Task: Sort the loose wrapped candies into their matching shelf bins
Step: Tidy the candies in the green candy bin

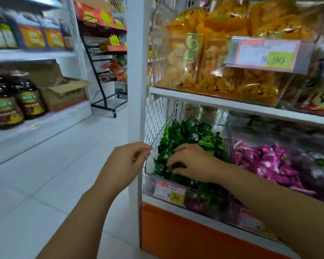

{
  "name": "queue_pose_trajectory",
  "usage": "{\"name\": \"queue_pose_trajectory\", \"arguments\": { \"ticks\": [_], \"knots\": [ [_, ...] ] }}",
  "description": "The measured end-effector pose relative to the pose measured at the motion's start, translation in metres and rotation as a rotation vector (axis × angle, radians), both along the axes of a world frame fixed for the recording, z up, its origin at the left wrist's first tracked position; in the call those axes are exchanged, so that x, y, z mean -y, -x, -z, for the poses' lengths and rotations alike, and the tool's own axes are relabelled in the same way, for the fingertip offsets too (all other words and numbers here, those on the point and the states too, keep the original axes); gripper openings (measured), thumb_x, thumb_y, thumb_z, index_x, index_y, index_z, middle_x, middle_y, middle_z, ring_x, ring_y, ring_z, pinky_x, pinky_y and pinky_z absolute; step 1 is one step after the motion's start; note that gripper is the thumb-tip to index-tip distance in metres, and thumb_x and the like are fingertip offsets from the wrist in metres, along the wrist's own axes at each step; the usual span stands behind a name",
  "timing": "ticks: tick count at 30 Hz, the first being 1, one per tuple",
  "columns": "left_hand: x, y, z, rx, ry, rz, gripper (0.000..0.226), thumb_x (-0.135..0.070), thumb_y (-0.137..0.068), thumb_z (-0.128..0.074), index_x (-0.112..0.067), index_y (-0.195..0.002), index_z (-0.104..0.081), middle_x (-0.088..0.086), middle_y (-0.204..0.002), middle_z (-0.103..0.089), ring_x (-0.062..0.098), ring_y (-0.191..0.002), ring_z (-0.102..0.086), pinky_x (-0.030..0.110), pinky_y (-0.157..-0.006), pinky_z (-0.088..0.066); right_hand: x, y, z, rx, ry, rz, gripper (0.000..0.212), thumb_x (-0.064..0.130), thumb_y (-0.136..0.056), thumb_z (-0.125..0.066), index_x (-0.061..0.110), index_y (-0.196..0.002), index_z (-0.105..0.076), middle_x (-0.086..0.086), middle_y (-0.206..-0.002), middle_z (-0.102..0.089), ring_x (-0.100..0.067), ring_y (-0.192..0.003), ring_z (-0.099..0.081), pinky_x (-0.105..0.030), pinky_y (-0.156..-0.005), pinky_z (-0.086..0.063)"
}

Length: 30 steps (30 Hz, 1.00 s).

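Note:
A clear shelf bin (150,184) on the lower shelf is heaped with green wrapped candies (191,135). My right hand (193,161) lies on top of that heap, fingers curled down into the green wrappers near the bin's front. The neighbouring bin to the right holds purple wrapped candies (269,163). My left hand (125,161) hovers just left of the green bin beside the white post, fingers loosely curled with fingertips close together; nothing is visible in it.
A white upright post (137,71) and wire mesh side panel (155,118) border the bin on the left. The shelf above carries bags of yellow snacks (213,62). A price tag (169,191) hangs on the bin front. White tiled floor lies left.

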<state>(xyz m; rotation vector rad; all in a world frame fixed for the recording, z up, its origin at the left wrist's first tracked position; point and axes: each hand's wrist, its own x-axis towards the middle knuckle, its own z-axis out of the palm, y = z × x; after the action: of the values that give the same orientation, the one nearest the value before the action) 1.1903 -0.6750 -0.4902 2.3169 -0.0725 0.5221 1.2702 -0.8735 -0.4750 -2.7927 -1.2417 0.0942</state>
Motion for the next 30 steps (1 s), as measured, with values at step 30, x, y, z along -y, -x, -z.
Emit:
{"name": "queue_pose_trajectory", "arguments": {
  "ticks": [30],
  "knots": [
    [0.002,-0.003,0.002,-0.038,0.019,-0.017,0.018,-0.024,-0.093,-0.057,-0.033,-0.106,-0.067,-0.017,-0.094,-0.067,-0.003,-0.085,-0.06,0.006,-0.073,-0.04,-0.015,-0.024,0.004,0.191,0.316,0.121,0.045,0.06,-0.082,-0.056,0.028,-0.111,-0.069,-0.002,-0.132,-0.038,-0.027,-0.128,-0.026,-0.052,-0.116,-0.005]
  ]
}}
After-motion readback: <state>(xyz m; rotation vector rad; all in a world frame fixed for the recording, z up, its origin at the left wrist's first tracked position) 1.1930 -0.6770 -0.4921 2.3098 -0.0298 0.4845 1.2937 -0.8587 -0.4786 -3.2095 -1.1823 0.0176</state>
